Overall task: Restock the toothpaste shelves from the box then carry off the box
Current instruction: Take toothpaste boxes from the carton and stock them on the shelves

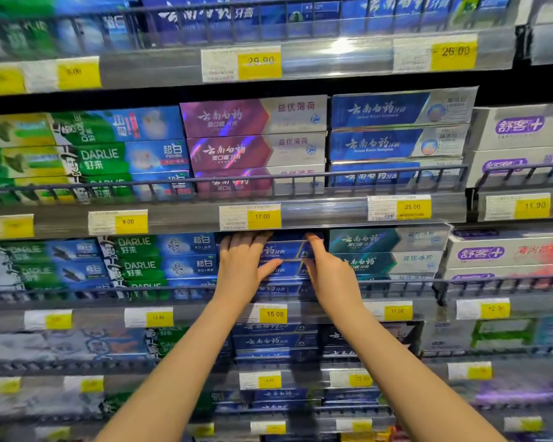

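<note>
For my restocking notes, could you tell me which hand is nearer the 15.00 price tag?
Left. The left hand is up and slightly left of the 15.00 price tag; the right hand is farther, up-right.

Both bare arms reach forward, left grip [241, 266] and right grip [326, 269] with fingers extended
</note>
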### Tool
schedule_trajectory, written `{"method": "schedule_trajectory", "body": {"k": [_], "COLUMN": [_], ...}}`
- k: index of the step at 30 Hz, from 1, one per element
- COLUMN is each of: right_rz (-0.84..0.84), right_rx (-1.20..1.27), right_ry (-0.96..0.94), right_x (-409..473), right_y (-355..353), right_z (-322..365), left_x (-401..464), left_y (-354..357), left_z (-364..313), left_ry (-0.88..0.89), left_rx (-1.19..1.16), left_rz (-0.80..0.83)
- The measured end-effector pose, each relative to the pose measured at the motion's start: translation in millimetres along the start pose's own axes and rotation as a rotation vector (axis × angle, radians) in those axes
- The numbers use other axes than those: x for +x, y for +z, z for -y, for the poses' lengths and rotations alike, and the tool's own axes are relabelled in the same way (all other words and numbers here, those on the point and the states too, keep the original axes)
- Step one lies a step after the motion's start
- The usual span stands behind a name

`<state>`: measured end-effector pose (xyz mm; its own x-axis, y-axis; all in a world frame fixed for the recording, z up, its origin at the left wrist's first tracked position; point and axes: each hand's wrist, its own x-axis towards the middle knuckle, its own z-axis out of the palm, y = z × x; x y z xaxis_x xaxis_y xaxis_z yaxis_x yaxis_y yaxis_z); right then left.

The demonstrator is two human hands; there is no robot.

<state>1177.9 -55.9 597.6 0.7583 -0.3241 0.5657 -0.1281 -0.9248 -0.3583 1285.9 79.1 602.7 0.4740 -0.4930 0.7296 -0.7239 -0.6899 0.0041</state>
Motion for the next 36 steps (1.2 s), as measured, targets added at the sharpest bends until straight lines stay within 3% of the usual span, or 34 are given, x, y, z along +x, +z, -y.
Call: {"method": "schedule_trajectory", "body": {"k": [8,11,16,25,28,36], "right_rz": [-0.020,-0.044,-0.099,-0.095,-0.065,0.011], "right_rx": [0.014,0.064,0.028,-0.196,-0.295,-0.443], "right_ry": [-0.040,-0.098,-0.187,0.004,0.152,0.593], "right_x": [-2,-8,-30,-86,-127,-312], "right_y": [4,-1,-23,-112,-147,-259], "right_z": [-1,-4,-27,-117,-161,-269], "left_x": [-1,-3,-16,-3,-3,-68], "left_y": [-2,-2,0,2,11,29], "left_z": [0,1,-12,-143,-214,-440], "left_ry": [0.023,0.124,0.338,0.558,0.649,0.856], "left_rx": [-0.010,0.039,-0.077,-0.357,-0.404,-0.567], "left_rz": [0.005,-0.073,-0.217,-0.239,-0.140,0.346]}}
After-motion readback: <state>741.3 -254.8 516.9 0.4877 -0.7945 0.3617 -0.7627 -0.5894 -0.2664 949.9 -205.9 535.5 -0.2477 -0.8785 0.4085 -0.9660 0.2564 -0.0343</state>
